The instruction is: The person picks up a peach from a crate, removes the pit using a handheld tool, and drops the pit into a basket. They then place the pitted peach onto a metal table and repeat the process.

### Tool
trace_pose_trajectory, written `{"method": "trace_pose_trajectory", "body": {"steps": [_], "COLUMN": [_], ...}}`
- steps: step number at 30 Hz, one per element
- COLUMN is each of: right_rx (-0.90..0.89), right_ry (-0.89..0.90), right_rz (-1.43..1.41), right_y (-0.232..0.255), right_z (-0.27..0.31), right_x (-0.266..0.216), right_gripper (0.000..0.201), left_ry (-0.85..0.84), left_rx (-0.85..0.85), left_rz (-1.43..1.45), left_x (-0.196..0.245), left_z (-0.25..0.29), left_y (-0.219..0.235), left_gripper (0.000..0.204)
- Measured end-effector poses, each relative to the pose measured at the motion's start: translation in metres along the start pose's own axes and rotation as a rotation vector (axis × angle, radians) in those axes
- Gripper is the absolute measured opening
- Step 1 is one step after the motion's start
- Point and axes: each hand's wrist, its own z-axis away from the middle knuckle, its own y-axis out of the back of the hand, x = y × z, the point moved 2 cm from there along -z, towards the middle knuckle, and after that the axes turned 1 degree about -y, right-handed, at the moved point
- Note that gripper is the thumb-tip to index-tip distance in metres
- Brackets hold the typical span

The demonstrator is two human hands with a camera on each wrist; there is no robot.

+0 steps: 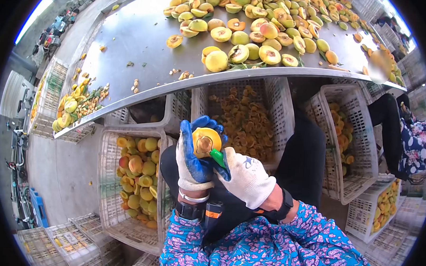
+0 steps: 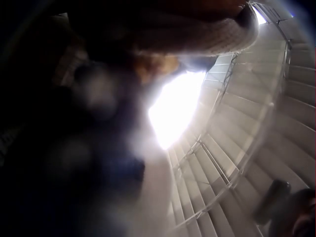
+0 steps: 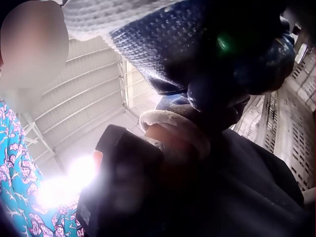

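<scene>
Left hand (image 1: 193, 157) cupped (right hand (image 1: 247, 175) curled)

Head: downward over lap | wrists: close, upward; both share roof, seemingly

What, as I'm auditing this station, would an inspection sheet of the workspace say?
Surface: metal table, bearing a fruit pile
Job's things: cut fruit; tool's green handle, tool's far end unclear
Clutter: leaves and small scraps scattered on the table
Hands: gloved; left hand cups the cut fruit, right hand grips the green handle
Cables: nothing seen
Surroundings: crates holding fruit, around the person and under the table
</scene>
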Motion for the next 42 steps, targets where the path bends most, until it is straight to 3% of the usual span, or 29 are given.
{"method": "trace_pose_trajectory", "body": {"steps": [6, 9, 20, 24, 25, 26, 27, 30, 31, 32, 33, 34, 36, 38, 39, 42], "right_rx": [-0.001, -0.011, -0.129, 0.031, -0.021, -0.075, -0.148, 0.023, -0.027, 0.061, 0.142, 0.151, 0.097, 0.130, 0.135, 0.186], "right_ry": [-0.032, -0.035, -0.089, 0.099, -0.110, -0.324, -0.422, -0.243, -0.370, -0.283, -0.199, -0.134, -0.062, 0.126, 0.132, 0.095], "right_rz": [0.086, 0.088, -0.049, -0.343, -0.569, -0.788, -0.968, -1.183, -1.123, -1.009, -0.889, -0.753, -0.549, -0.409, -0.373, -0.297], "right_y": [-0.017, -0.018, -0.015, -0.010, 0.002, 0.012, 0.014, -0.021, -0.013, -0.007, -0.002, 0.004, 0.025, 0.019, 0.016, 0.019], "right_z": [-0.002, -0.003, -0.011, -0.015, -0.013, -0.010, -0.006, -0.014, -0.014, -0.018, -0.022, -0.026, -0.030, -0.036, -0.039, -0.043], "right_x": [0.013, 0.016, 0.037, 0.052, 0.046, 0.041, 0.040, 0.044, 0.045, 0.048, 0.052, 0.054, 0.045, 0.043, 0.044, 0.045], "right_gripper": [0.036, 0.022, 0.023, 0.020, 0.019, 0.019, 0.019, 0.020, 0.020, 0.021, 0.022, 0.024, 0.024, 0.027, 0.026, 0.026], "left_ry": [-0.059, -0.063, -0.006, 0.065, 0.029, -0.035, -0.049, -0.089, -0.102, -0.166, -0.138, -0.113, -0.043, 0.084, 0.065, 0.030], "left_rx": [0.088, 0.106, 0.094, 0.032, -0.121, 0.021, 0.010, -0.034, -0.057, -0.161, -0.124, -0.082, -0.208, -0.093, 0.004, -0.019], "left_rz": [-0.190, -0.280, -0.419, -0.055, -0.012, -0.053, -0.039, -0.110, -0.149, -0.228, -0.170, -0.115, -0.066, 0.003, -0.066, -0.143], "left_x": [-0.004, -0.008, -0.018, -0.020, -0.019, -0.020, -0.022, -0.020, -0.019, -0.017, -0.015, -0.012, -0.009, -0.017, -0.017, -0.015], "left_z": [-0.001, -0.003, -0.012, -0.015, -0.016, -0.015, -0.015, -0.010, -0.009, -0.009, -0.008, -0.005, -0.005, -0.010, -0.008, -0.007], "left_y": [-0.005, -0.003, -0.003, -0.005, 0.000, 0.006, 0.007, -0.001, -0.005, -0.002, -0.004, -0.007, -0.006, 0.001, -0.002, -0.002], "left_gripper": [0.042, 0.041, 0.044, 0.041, 0.043, 0.044, 0.043, 0.042, 0.042, 0.044, 0.045, 0.046, 0.046, 0.046, 0.045, 0.042]}}
